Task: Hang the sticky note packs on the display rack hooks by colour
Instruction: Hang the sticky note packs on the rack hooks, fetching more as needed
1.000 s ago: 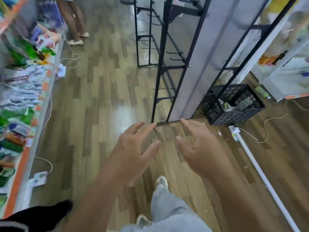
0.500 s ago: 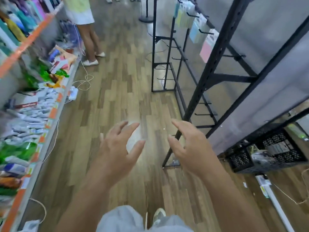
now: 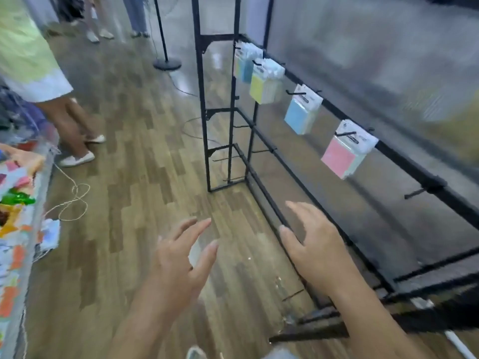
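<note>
rack (image 3: 201,99): black metal frame with rails and hooks, standing on the wood floor (image 3: 116,151); a grey panel is behind it.
pink pack (image 3: 342,156): hangs from a hook on the rack's top rail, the nearest of four packs.
blue pack (image 3: 302,114): on the next hook along that rail, farther off.
yellow pack (image 3: 264,86): on the hook beyond the blue one.
far pack (image 3: 246,66): at the rack's far end, too blurred to tell its colour for sure.
bare hook (image 3: 414,194): on the same top rail, just nearer than the pink pack.
left grip (image 3: 178,265): a bare hand low in front of the rack, over the floor, fingers spread apart, holding nothing.
right grip (image 3: 318,252): a bare hand closer to the rack, before its lower rail, fingers apart, holding nothing.
shelf (image 3: 18,229): across the aisle from the rack, with colourful goods, blurred.
person (image 3: 70,125): legs and white shoes, across the aisle from the rack.
cord (image 3: 72,200): looped on the floor, between the shelf and the rack.
</note>
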The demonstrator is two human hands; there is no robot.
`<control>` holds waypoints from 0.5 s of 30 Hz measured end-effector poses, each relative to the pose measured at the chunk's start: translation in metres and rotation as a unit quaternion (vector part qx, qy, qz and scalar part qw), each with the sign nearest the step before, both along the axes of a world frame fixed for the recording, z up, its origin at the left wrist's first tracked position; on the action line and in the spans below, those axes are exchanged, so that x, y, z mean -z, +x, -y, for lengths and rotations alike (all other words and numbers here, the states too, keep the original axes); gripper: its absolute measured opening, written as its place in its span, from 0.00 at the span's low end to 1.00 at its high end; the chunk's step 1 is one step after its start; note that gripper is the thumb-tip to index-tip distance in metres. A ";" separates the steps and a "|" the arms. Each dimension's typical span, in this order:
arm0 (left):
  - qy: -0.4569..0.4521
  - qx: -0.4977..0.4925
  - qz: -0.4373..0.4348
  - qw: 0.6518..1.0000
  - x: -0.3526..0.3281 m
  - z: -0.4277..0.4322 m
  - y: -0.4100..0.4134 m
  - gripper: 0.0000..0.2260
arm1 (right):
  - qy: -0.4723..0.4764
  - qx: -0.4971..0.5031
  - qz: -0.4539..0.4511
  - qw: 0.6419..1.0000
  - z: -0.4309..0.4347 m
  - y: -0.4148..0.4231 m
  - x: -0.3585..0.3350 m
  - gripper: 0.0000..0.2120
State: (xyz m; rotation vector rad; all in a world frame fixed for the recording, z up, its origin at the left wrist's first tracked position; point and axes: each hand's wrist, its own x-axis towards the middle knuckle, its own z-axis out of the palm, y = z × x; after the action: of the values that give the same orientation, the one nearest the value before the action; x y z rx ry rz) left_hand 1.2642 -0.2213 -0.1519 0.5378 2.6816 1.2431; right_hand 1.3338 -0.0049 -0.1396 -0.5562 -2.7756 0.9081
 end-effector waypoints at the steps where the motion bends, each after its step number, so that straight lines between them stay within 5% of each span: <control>1: -0.007 0.012 -0.004 1.000 -0.004 -0.004 -0.025 0.25 | 0.003 0.028 -0.009 1.000 -0.004 -0.015 -0.002 0.23; 15: -0.056 0.290 -0.014 0.955 0.012 -0.174 -0.235 0.21 | -0.077 0.301 -0.021 0.950 -0.096 -0.140 0.022 0.19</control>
State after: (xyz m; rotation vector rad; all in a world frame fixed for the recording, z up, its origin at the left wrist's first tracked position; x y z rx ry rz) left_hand 1.0290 -0.0470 -0.1642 1.2152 2.3223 0.9079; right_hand 1.1939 0.0915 -0.1619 -1.2955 -2.2723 0.9618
